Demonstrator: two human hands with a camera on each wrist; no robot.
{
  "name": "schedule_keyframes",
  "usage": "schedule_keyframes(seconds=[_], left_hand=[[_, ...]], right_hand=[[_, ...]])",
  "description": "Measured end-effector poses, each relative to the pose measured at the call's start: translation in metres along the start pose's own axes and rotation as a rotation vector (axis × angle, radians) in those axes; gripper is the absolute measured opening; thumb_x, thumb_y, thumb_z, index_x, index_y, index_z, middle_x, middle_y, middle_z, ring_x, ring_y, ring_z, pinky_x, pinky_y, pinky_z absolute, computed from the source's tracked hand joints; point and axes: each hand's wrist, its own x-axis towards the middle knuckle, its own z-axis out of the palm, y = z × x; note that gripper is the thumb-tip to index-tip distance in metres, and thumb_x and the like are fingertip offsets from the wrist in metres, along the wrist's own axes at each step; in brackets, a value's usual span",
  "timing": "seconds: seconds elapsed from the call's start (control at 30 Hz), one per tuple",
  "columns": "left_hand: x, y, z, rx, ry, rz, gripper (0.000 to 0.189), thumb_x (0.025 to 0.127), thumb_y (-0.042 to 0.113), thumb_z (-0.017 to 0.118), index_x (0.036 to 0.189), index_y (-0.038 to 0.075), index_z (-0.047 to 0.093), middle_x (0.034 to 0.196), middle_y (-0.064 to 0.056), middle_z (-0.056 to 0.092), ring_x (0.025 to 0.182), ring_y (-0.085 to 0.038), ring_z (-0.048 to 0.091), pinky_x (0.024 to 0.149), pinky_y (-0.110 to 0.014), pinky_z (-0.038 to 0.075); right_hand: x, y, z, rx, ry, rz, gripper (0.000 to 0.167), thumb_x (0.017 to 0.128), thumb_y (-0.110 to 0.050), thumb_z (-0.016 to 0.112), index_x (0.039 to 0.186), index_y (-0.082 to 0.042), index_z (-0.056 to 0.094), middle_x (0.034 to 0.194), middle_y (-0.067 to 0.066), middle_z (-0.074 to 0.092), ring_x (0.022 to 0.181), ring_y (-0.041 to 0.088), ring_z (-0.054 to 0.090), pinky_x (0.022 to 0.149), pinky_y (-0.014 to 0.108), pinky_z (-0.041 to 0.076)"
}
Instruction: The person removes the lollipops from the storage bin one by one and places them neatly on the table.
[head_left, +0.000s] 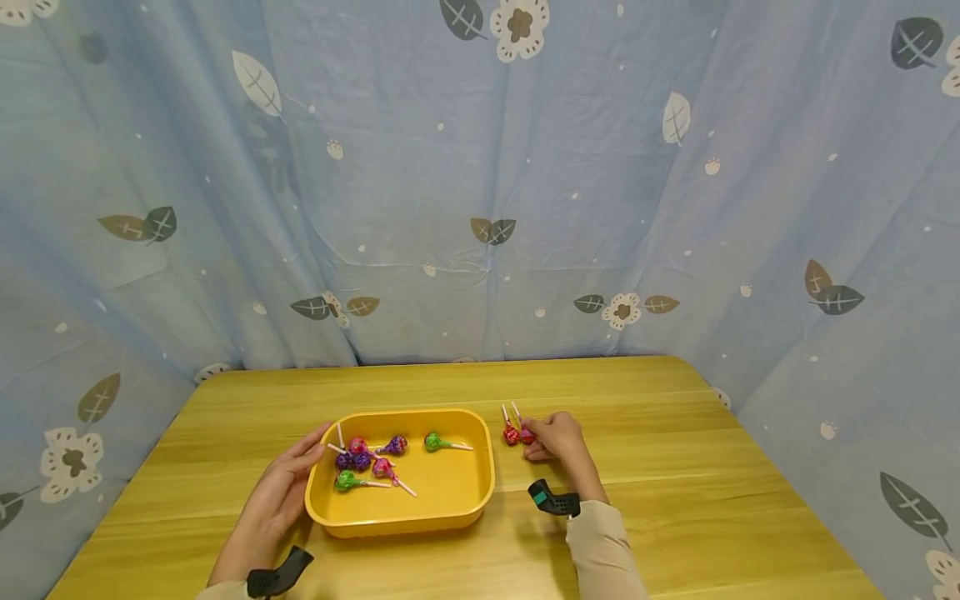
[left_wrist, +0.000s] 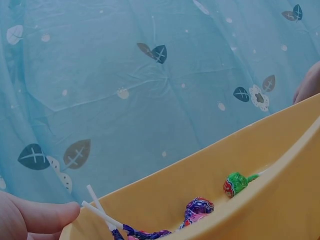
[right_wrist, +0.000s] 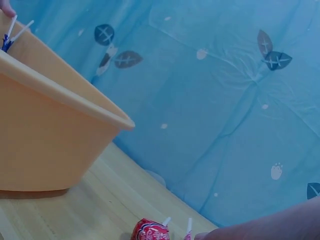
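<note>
A yellow plastic tray (head_left: 420, 527) holds several wrapped lollipops. My left hand (head_left: 276, 490) rests at the tray's left side, fairly straight fingers touching the rim by its far left corner. To the right of the tray, my right hand (head_left: 557, 439) pinches a pinkish-red lollipop (head_left: 528, 436) by its round head, partly covered by the fingers. Just left of it a red lollipop (head_left: 511, 435) lies on the table, stick pointing away. The right wrist view shows the red lollipop (right_wrist: 150, 230) beside the fingers at the bottom edge.
Inside the tray, purple and pink lollipops cluster at the left; one green lollipop (head_left: 433, 442) lies right of centre and another green lollipop (head_left: 347, 481) near the front left. The wooden table (head_left: 690, 475) ends at a blue patterned curtain (head_left: 420, 208). Each wrist wears a black camera mount.
</note>
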Motion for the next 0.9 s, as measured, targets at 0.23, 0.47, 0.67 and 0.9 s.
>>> schedule_keyframes(seconds=[0.23, 0.47, 0.67, 0.9], left_hand=[[-0.001, 0.000, 0.001, -0.016, 0.013, -0.010, 0.031, 0.102, 0.010, 0.048, 0.115, 0.032, 0.065, 0.118, 0.017, 0.057, 0.116, -0.004, 0.053, 0.108, -0.035, 0.031], [-0.001, 0.000, 0.001, -0.009, 0.006, 0.002, 0.031, 0.102, 0.010, 0.048, 0.112, 0.033, 0.067, 0.117, 0.018, 0.058, 0.115, -0.004, 0.054, 0.108, -0.035, 0.031], [0.000, -0.001, 0.000, -0.004, 0.001, 0.006, 0.033, 0.102, 0.010, 0.048, 0.105, 0.034, 0.069, 0.115, 0.018, 0.060, 0.116, -0.004, 0.053, 0.108, -0.035, 0.031], [0.000, 0.000, 0.000, -0.008, -0.002, 0.007, 0.032, 0.102, 0.010, 0.048, 0.105, 0.034, 0.069, 0.114, 0.019, 0.060, 0.114, -0.004, 0.054, 0.108, -0.035, 0.030]], right_hand=[[-0.001, 0.000, 0.003, -0.027, 0.005, -0.005, 0.034, 0.097, -0.021, 0.059, 0.075, 0.005, 0.061, 0.055, 0.012, 0.064, 0.049, 0.021, 0.065, 0.049, 0.029, 0.055], [-0.001, 0.000, 0.001, -0.037, 0.010, -0.002, 0.035, 0.098, -0.022, 0.058, 0.077, 0.006, 0.063, 0.057, 0.014, 0.064, 0.049, 0.020, 0.065, 0.049, 0.028, 0.055], [-0.002, -0.002, -0.002, -0.065, 0.032, -0.019, 0.035, 0.096, -0.022, 0.060, 0.077, 0.007, 0.064, 0.058, 0.012, 0.064, 0.049, 0.019, 0.065, 0.048, 0.029, 0.055], [-0.009, -0.013, -0.007, -0.096, 0.033, -0.066, 0.031, 0.096, -0.023, 0.061, 0.088, 0.007, 0.064, 0.066, 0.013, 0.063, 0.053, 0.021, 0.061, 0.051, 0.032, 0.055]])
